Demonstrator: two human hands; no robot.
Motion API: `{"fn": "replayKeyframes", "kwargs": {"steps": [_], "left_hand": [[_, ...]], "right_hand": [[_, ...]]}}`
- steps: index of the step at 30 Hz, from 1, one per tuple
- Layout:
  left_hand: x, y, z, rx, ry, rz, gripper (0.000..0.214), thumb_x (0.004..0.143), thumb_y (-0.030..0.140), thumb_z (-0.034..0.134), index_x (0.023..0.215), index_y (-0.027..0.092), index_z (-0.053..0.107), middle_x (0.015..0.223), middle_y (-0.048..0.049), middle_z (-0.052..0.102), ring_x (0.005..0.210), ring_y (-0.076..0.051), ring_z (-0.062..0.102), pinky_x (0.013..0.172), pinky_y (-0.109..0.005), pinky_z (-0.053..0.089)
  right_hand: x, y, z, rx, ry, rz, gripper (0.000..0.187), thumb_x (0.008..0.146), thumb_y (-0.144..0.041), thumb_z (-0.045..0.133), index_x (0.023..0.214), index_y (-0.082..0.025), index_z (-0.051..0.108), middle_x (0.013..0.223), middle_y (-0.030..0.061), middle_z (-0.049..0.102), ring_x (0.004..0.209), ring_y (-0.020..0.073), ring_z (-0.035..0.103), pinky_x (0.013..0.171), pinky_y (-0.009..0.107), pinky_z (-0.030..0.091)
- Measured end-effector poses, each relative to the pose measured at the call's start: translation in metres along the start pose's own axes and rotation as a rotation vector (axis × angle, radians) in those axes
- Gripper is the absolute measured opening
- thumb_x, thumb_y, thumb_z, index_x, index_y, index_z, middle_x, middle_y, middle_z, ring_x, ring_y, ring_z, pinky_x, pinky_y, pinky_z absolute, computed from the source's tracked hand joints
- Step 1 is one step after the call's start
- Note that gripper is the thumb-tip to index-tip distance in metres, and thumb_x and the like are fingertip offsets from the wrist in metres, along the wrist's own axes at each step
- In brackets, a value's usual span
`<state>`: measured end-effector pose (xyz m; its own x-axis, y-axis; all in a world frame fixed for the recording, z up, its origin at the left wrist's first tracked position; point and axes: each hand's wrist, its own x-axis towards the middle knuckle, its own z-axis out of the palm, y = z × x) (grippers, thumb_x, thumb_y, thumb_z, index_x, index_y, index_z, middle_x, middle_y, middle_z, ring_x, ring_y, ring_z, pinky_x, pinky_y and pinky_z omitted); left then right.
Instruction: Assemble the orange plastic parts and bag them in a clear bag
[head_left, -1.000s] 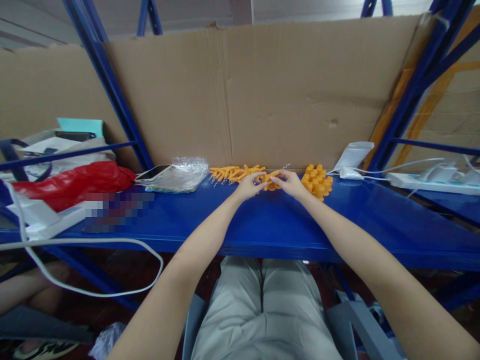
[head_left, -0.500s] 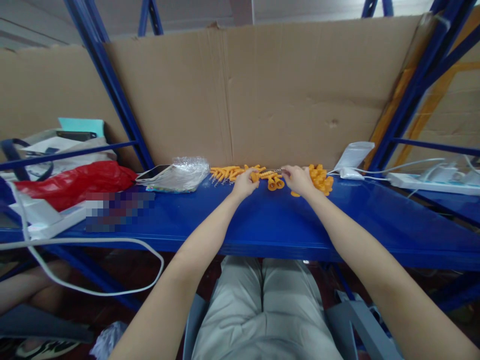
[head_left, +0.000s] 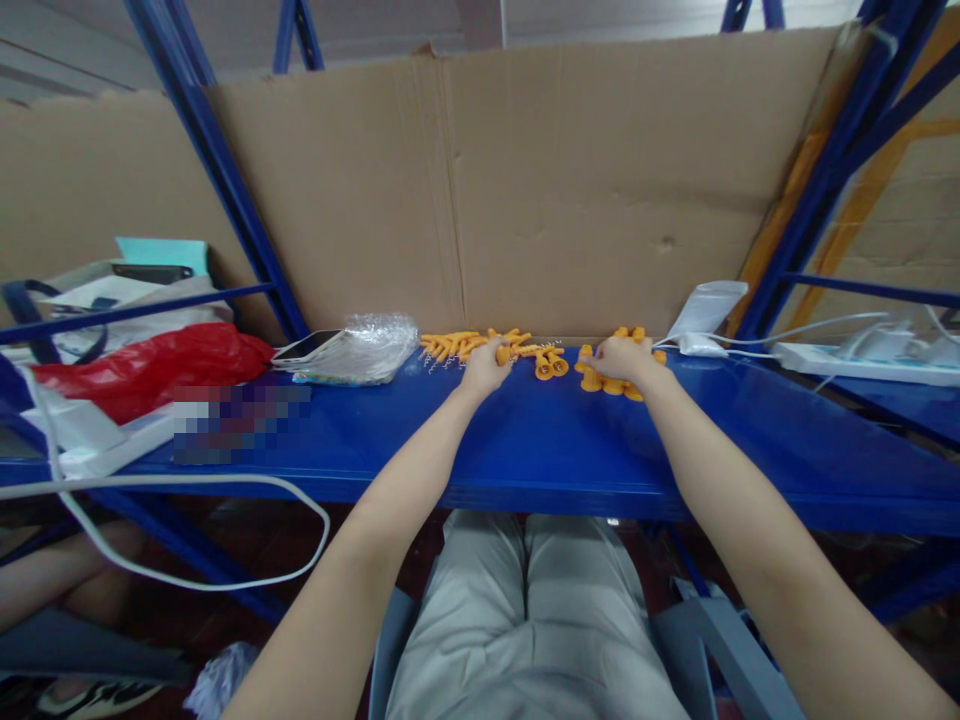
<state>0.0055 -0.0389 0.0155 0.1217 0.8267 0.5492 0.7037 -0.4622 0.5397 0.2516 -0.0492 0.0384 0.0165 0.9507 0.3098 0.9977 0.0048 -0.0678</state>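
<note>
R hand [head_left: 627, 358] moved right onto orange parts [head_left: 591, 382], grip unclear; L hand [head_left: 486, 368] pinches orange pc [head_left: 503, 355]; knuckle bump cd scatter parts.

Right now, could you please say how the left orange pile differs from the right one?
The left pile has slender, branching pieces; the right pile has short, thick ones. Curly silvery bits edge the left pile; none show in the right pile. Both are orange.

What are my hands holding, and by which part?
Your left hand holds an orange piece, partly showing; the gripped part is hidden. Your right hand is over the orange cluster; whether it grips any cannot be told.
</note>
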Motion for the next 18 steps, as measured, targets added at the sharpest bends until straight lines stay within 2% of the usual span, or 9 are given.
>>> {"fn": "replayKeyframes", "kwargs": {"steps": [3,6,9,12,16,18], "left_hand": [[-0.001,0.000,0.000,-0.024,-0.020,0.022,0.034,0.072,0.006,0.062,0.105,0.015,0.067,0.076,-0.0038,0.071,0.078,-0.020,0.067,0.080,-0.029,0.052],[-0.002,0.001,0.000,-0.039,-0.025,0.029,0.034,0.073,0.005,0.061,0.104,0.016,0.067,0.079,-0.0044,0.073,0.080,-0.020,0.068,0.081,-0.030,0.053],[-0.002,0.002,0.000,-0.024,-0.035,0.028,0.034,0.074,0.006,0.060,0.106,0.014,0.067,0.085,-0.0065,0.074,0.081,-0.021,0.068,0.081,-0.030,0.053],[-0.001,0.001,0.000,0.001,-0.050,0.040,0.036,0.074,0.006,0.060,0.108,0.014,0.066,0.087,-0.0071,0.074,0.082,-0.021,0.069,0.081,-0.031,0.053],[0.000,-0.001,0.002,-0.010,-0.069,0.054,0.036,0.073,0.007,0.060,0.106,0.017,0.067,0.081,-0.0036,0.072,0.079,-0.020,0.068,0.080,-0.031,0.053],[0.000,-0.001,0.003,-0.003,-0.068,0.055,0.036,0.072,0.008,0.062,0.105,0.018,0.067,0.078,-0.0024,0.071,0.078,-0.020,0.068,0.081,-0.032,0.052]], "right_hand": [[0.005,0.004,0.004,-0.011,0.024,-0.036,0.049,0.085,-0.062,0.055,0.074,-0.018,0.075,0.078,0.0165,0.071,0.097,0.0388,0.066,0.094,0.067,0.036],[0.005,0.006,0.006,-0.010,-0.021,-0.087,0.045,0.077,-0.062,0.065,0.065,-0.019,0.072,0.072,0.0141,0.070,0.091,0.0374,0.067,0.091,0.064,0.040],[0.002,0.004,0.007,0.016,-0.080,-0.115,0.035,0.068,-0.054,0.077,0.061,-0.021,0.069,0.069,0.0113,0.070,0.086,0.0358,0.068,0.089,0.060,0.042],[-0.004,-0.004,0.005,0.036,-0.059,-0.125,0.024,0.067,-0.045,0.077,0.063,-0.022,0.070,0.070,0.0093,0.071,0.084,0.0335,0.068,0.088,0.054,0.044],[-0.014,-0.021,-0.004,0.008,0.040,-0.127,0.015,0.070,-0.035,0.072,0.070,-0.020,0.069,0.085,0.0124,0.074,0.094,0.0355,0.067,0.090,0.053,0.042],[-0.020,-0.030,-0.008,-0.006,0.042,-0.134,0.013,0.070,-0.029,0.068,0.079,-0.020,0.068,0.097,0.0124,0.074,0.100,0.0350,0.066,0.092,0.051,0.040]]}}
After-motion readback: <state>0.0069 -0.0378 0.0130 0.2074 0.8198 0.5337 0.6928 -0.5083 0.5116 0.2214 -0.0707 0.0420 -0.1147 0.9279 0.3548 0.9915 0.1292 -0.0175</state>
